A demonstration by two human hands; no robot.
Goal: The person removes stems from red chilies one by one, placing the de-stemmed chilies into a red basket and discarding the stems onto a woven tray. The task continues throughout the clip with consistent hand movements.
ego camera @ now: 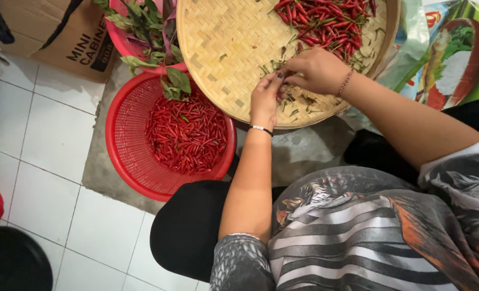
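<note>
Chili basket beside woven tray

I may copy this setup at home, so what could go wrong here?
Bare hands, left hand and right hand, pinch chillies over the woven tray; juice may sting skin. The tray overhangs the red basket, so it might tip. Loose stems could fall among the sorted chillies.

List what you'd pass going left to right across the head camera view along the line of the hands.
White tiled floor → red basket of red chillies → left hand → right hand, both over the woven bamboo tray → printed bag.
</note>
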